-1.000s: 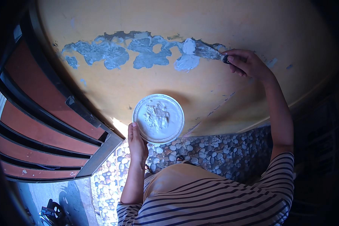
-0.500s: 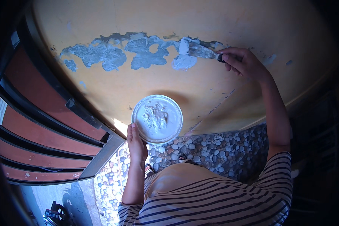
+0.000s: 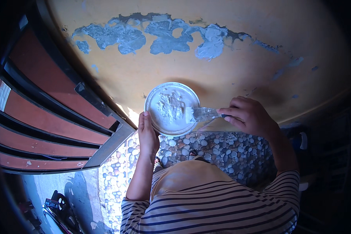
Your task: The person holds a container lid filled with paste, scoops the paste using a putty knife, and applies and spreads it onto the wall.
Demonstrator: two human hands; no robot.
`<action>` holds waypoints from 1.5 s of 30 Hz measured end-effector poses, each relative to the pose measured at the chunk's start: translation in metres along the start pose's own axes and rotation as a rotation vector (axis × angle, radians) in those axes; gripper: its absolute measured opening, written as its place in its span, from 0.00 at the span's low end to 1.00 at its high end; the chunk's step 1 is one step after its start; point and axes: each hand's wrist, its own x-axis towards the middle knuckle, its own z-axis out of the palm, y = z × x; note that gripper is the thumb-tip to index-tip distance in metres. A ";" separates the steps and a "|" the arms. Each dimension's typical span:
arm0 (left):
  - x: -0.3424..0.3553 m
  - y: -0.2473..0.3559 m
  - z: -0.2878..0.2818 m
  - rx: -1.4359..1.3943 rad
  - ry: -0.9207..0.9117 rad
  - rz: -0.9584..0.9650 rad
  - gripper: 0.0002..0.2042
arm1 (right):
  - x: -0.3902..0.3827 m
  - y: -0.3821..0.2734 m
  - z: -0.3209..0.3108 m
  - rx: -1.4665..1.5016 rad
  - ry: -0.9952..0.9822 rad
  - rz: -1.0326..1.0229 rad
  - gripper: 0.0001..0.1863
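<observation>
My left hand grips the side of a round white tub of thick white paste. My right hand is closed on the dark handle of a putty knife. The knife's metal blade, with white paste at its end, reaches over the tub's right part. Above them, the yellow wall has a long band of bare grey patches, with fresh white paste smeared on its right part.
At the left stands a red slatted panel with a dark metal frame. Below are a pebbled floor and my sandalled feet. A parked motorbike shows at the lower left, and a shadowed area lies at the far right.
My right hand and the knife have come down from the wall patch to the tub. My left hand and the tub sit slightly higher and further right in the picture.
</observation>
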 end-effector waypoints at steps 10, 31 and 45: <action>-0.006 -0.002 -0.022 0.065 0.018 0.007 0.14 | -0.002 -0.022 0.061 0.120 0.145 0.115 0.17; -0.007 -0.011 -0.016 0.082 0.033 0.008 0.14 | -0.007 -0.017 0.051 -0.115 0.197 0.115 0.15; 0.009 -0.016 -0.029 0.046 -0.029 -0.003 0.15 | 0.015 -0.026 0.083 -0.033 0.211 0.080 0.15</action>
